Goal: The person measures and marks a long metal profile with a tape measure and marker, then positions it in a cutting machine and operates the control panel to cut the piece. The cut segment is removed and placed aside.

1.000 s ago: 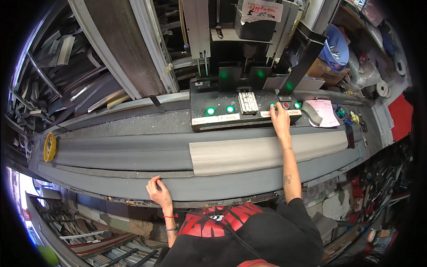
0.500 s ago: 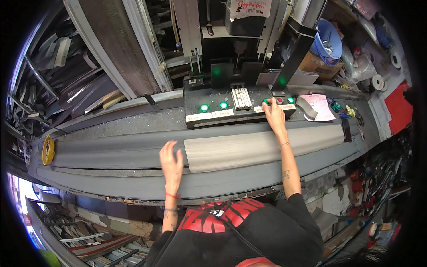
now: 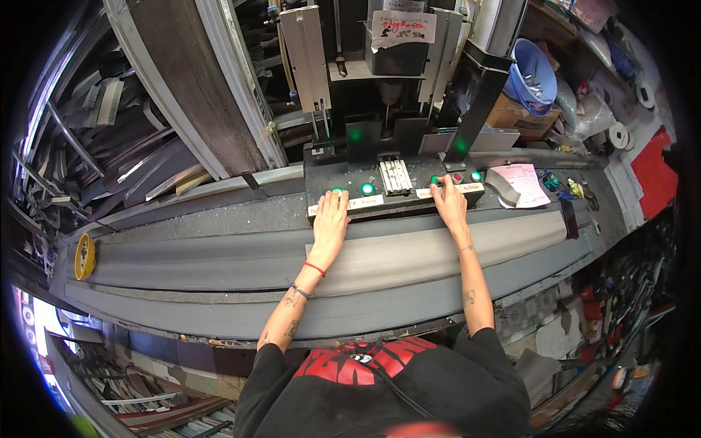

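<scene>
A black control box (image 3: 321,175) with lit green buttons and paper labels stands at the far side of the bench. My left hand (image 3: 332,223) lies with its fingers stretched forward over the leftmost green button (image 3: 338,192), partly covering it. At the right half of the box, my right hand (image 3: 450,206) reaches its fingertips to another green button (image 3: 436,179), beside a red button (image 3: 457,177). Neither hand holds anything. Between them, a ribbed light metal block (image 3: 396,177) sits on the box under a vertical drill bit (image 3: 387,113).
Long grey strips (image 3: 182,263) and a beige strip (image 3: 409,255) lie along the bench before the box. A yellow bowl (image 3: 85,257) stands far left. To the right are a pink paper (image 3: 527,182), a dark phone-like slab (image 3: 569,219) and a blue bucket (image 3: 531,77).
My left hand has moved forward and right, from above the grey strip to the leftmost button. My right hand stays at its button. The whole view has shifted slightly.
</scene>
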The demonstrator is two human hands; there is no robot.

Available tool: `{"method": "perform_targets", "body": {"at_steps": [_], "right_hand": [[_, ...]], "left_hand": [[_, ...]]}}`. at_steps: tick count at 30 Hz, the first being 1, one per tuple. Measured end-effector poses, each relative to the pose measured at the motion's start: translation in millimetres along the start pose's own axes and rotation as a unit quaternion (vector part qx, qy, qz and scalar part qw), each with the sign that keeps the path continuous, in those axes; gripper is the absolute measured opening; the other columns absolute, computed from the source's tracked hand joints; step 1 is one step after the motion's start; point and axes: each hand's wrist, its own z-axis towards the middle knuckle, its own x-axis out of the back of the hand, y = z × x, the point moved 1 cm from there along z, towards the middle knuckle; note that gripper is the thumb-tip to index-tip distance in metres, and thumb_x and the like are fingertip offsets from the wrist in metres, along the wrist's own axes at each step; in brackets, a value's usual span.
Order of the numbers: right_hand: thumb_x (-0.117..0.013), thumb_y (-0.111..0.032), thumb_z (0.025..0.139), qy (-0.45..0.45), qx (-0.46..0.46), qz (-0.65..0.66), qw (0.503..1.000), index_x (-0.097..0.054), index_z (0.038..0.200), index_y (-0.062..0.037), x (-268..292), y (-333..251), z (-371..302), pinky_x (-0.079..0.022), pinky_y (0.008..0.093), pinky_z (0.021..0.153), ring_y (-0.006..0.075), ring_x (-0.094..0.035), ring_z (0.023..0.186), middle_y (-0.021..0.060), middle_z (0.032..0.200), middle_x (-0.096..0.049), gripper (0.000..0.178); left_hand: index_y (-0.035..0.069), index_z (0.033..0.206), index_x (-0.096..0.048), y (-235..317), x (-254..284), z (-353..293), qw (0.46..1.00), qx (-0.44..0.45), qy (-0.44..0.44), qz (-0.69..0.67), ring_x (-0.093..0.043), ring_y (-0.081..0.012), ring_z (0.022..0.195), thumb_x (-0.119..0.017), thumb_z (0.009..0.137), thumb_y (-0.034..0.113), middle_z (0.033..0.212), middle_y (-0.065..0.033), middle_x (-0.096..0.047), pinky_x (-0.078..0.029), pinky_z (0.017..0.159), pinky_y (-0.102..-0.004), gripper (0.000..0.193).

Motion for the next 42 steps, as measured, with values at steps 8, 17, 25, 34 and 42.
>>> {"method": "perform_targets", "body": {"at_steps": [8, 17, 25, 34, 42], "right_hand": [[-0.059, -0.017, 0.09, 0.007, -0.078, 0.181, 0.98, -0.057, 0.11, -0.0043, 12, 14, -8, -0.035, 0.0293, 0.05, 0.0098, -0.04, 0.053, 0.0025, 0.062, -0.048, 0.023], [-0.055, -0.014, 0.093, 0.024, -0.068, 0.05, 0.996, -0.049, 0.131, -0.0066, 49, 67, -9, -0.044, 0.0286, 0.067, 0.0151, -0.045, 0.069, 0.0062, 0.084, -0.045, 0.039], [-0.05, -0.026, 0.095, -0.029, -0.092, -0.068, 0.993, -0.056, 0.112, -0.0028, 63, 67, 16, -0.048, 0.0426, 0.07, 0.0318, -0.061, 0.074, 0.0184, 0.083, -0.062, 0.029], [-0.051, -0.04, 0.093, -0.117, -0.036, -0.057, 0.991, -0.048, 0.112, -0.0056, 73, 81, 35, -0.047, 0.0487, 0.065, 0.0416, -0.063, 0.077, 0.0219, 0.078, -0.065, 0.039], [-0.062, -0.038, 0.086, -0.005, 0.31, -0.092, 0.946, -0.042, 0.134, -0.003, 112, 165, 160, -0.035, 0.0481, 0.098, 0.0389, -0.046, 0.116, 0.0247, 0.124, -0.049, 0.063]], "left_hand": [[0.001, 0.131, -0.041, 1, -3, 11, 1.0, -0.007, 0.001, 0.022, -0.042, -0.0352, 0.125, -0.07, 0.071, 0.008, 0.126, -0.0221, -0.046, -0.03, 0.109, -0.0437, 0.067], [0.0, 0.129, -0.043, 30, -14, 37, 0.992, -0.101, -0.02, -0.068, -0.039, -0.0365, 0.127, -0.068, 0.071, 0.005, 0.124, -0.0226, -0.047, -0.025, 0.112, -0.0471, 0.063], [0.003, 0.129, -0.044, 49, 20, 6, 0.992, -0.005, 0.002, -0.129, -0.034, -0.0366, 0.131, -0.066, 0.081, 0.009, 0.135, -0.0176, -0.042, -0.027, 0.11, -0.0454, 0.054], [0.002, 0.124, -0.048, 114, 52, -113, 0.918, 0.322, 0.099, -0.211, -0.039, -0.0357, 0.126, -0.059, 0.085, 0.007, 0.129, -0.0183, -0.046, -0.031, 0.106, -0.0434, 0.04], [0.003, 0.113, -0.055, 261, 32, -139, 0.846, 0.453, 0.264, -0.094, -0.046, -0.0342, 0.117, -0.058, 0.083, 0.006, 0.12, -0.0152, -0.051, -0.037, 0.101, -0.0428, 0.03]]}}
